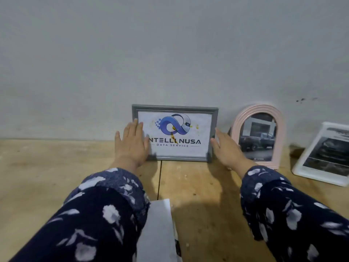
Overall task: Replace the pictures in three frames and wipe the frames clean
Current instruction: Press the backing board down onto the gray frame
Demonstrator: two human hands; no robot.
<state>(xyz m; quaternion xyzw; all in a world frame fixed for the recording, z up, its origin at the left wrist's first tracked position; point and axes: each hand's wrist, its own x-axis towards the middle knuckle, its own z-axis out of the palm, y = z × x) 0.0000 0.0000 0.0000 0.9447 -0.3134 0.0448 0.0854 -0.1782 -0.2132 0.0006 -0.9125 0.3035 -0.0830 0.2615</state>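
A grey rectangular frame (pixel 174 108) stands upright against the wall, holding a logo picture with yellow-brown stains on it. My left hand (pixel 132 144) lies flat with fingers apart over the frame's left edge, covering part of the picture. My right hand (pixel 226 150) is open beside the frame's right edge, fingers near or touching it. To the right stands a pink arched frame (pixel 281 129) with a truck photo. Further right, a white rectangular frame (pixel 309 172) leans back with a dark car picture.
All frames rest on a wooden tabletop (pixel 56 167) that meets a plain grey wall (pixel 170 53). A seam runs down the tabletop's middle. A white sheet of paper (pixel 160 233) lies near the front edge between my forearms.
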